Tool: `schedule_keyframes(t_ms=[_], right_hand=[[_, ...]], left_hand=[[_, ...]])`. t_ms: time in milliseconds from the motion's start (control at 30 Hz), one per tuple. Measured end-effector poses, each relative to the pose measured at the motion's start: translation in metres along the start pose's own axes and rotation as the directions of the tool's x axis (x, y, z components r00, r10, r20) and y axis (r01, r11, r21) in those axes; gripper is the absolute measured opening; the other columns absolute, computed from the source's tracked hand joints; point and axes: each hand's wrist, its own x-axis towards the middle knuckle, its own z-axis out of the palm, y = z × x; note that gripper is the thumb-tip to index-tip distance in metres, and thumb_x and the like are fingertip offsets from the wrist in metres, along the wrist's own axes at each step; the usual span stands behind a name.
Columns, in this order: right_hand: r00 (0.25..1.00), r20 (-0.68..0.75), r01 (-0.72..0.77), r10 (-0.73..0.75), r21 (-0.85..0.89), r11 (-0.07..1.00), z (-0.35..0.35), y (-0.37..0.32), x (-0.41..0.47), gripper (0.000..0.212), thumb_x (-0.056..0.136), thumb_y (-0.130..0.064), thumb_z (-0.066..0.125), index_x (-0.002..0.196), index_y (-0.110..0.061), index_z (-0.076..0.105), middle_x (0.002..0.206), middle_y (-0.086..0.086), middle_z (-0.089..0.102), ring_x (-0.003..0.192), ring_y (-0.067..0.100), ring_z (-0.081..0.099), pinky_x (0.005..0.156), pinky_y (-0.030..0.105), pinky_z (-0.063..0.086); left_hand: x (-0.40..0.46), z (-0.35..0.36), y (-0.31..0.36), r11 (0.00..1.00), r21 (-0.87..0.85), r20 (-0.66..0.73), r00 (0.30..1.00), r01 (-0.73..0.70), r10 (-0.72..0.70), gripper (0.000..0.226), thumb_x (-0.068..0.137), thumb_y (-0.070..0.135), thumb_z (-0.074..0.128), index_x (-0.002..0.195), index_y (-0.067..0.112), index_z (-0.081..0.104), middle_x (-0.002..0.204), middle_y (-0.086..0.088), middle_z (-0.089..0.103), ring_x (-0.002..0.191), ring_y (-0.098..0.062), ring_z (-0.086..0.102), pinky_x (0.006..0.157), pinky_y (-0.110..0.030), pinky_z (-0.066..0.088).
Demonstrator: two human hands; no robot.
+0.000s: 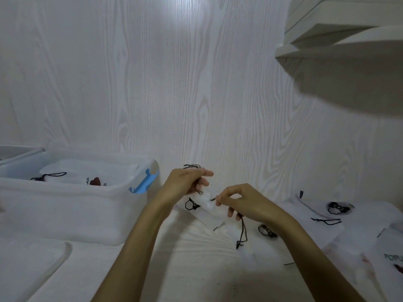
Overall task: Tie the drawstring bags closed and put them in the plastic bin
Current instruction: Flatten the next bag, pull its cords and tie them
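White translucent drawstring bag with a black outline print (202,205) hangs just right of the clear plastic bin (72,205), its mouth stretched between left hand (187,182) and right hand (242,202), each pinching black cord, left nearer the bin.

White drawstring bag (207,205) held above table, beside bin (72,205).

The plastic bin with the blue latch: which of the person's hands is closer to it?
Left. The left hand is just right of the bin, near its blue latch. The right hand is farther right, beyond the left.
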Motion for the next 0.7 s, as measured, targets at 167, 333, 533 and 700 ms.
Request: schedule_keyframes(t_ms=[167,333,533,700], right_hand=[[0.995,-0.051,-0.082,0.089,0.119,0.989,-0.024,-0.014,-0.011,0.035,0.091,-0.040,0.056,0.070,-0.013,0.059,0.059,-0.003,0.056,0.047,0.006,0.048,0.054,0.017,0.043],[0.971,-0.237,0.000,0.034,0.140,0.990,-0.036,-0.026,-0.020,0.039,0.092,-0.040,0.055,0.062,-0.015,0.054,0.052,-0.005,0.052,0.040,0.003,0.043,0.047,0.014,0.037],[0.958,-0.201,0.174,-0.203,-0.155,0.973,-0.028,-0.044,-0.030,0.039,0.091,-0.040,0.056,0.057,-0.021,0.059,0.052,-0.003,0.057,0.061,0.018,0.058,0.064,0.022,0.043],[0.915,-0.348,0.132,-0.203,-0.218,0.967,-0.031,-0.044,-0.028,0.040,0.088,-0.042,0.059,0.060,-0.014,0.061,0.052,-0.003,0.057,0.048,0.001,0.048,0.052,0.010,0.038]], left_hand=[[-0.006,0.012,0.000,0.957,0.286,0.253,0.967,-0.049,-0.026,0.025,0.095,0.030,0.053,0.082,0.026,0.074,0.066,0.012,0.064,0.056,0.002,0.048,0.053,-0.012,0.035],[-0.006,0.040,-0.008,0.937,0.317,0.452,0.892,-0.150,-0.010,0.029,0.100,0.023,0.044,0.081,0.005,0.058,0.085,-0.003,0.045,0.070,-0.006,0.044,0.055,-0.014,0.029],[-0.007,0.051,-0.009,0.981,0.132,0.253,0.962,-0.141,0.105,0.036,0.097,0.007,0.037,0.065,0.016,0.053,0.056,0.018,0.056,0.058,-0.006,0.038,0.054,-0.020,0.029],[-0.003,0.057,-0.002,0.946,0.325,0.469,0.871,-0.014,-0.148,0.029,0.094,0.006,0.037,0.100,0.017,0.063,0.108,0.009,0.069,0.066,-0.003,0.039,0.059,-0.015,0.034]])
